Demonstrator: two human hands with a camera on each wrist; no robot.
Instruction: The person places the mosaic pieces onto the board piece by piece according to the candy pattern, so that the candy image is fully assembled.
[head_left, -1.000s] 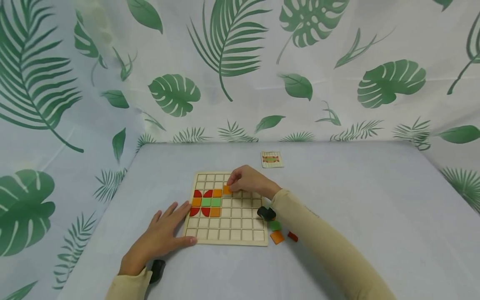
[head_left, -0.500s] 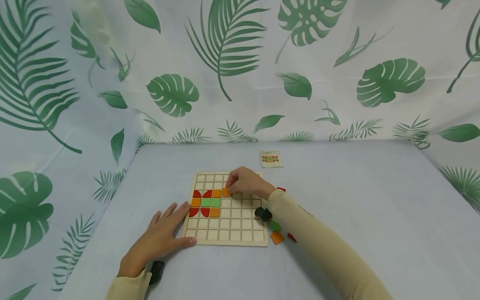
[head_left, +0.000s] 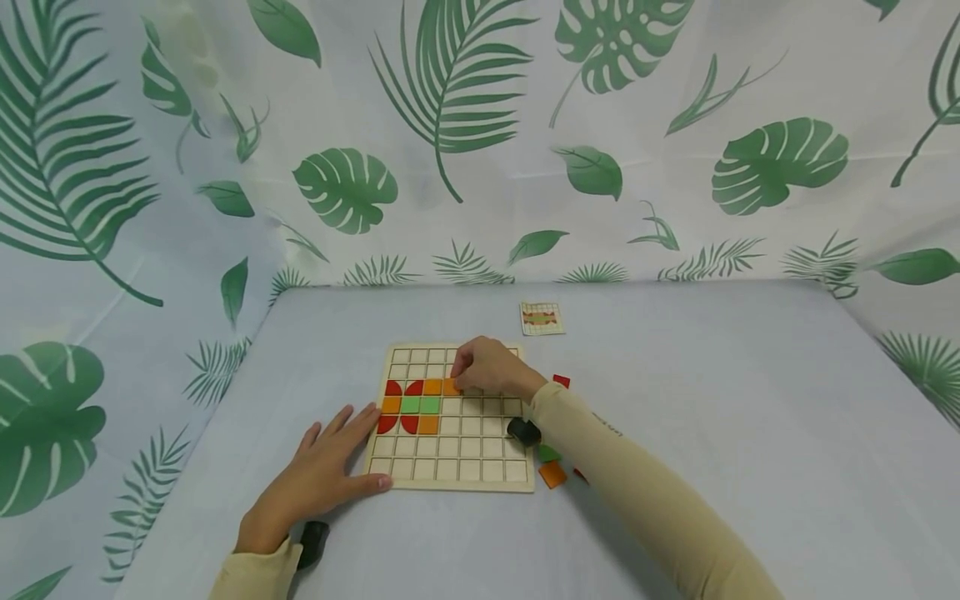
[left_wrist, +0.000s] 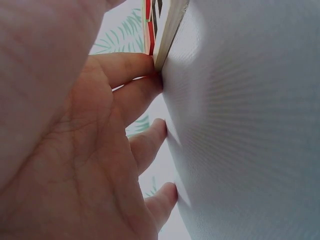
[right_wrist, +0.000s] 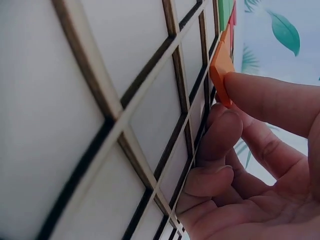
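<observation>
In the head view a wooden grid board (head_left: 472,447) lies on the table. My right hand (head_left: 491,367) pinches an orange square tile (head_left: 449,387) over a cell in the upper part of the board, right beside another orange tile (head_left: 432,387). From the right wrist the held orange tile (right_wrist: 221,70) looks tilted against the grid, with the thumb on it. Spread on the table, my left hand (head_left: 318,471) touches the board's left edge with its fingers and thumb. Two light green tiles (head_left: 420,405) and several red curved pieces (head_left: 387,425) fill cells on the board's left.
Behind the board lies a small pattern card (head_left: 542,318). Loose pieces lie right of the board: an orange tile (head_left: 552,475), a green piece (head_left: 548,453) and a red piece (head_left: 561,381). My right sleeve (head_left: 637,475) partly hides others. A leaf-print cloth (head_left: 480,217) hangs behind.
My right hand has brought the orange tile slightly left and down, closing the gap to the neighbouring orange tile. The left hand stays at the board's edge.
</observation>
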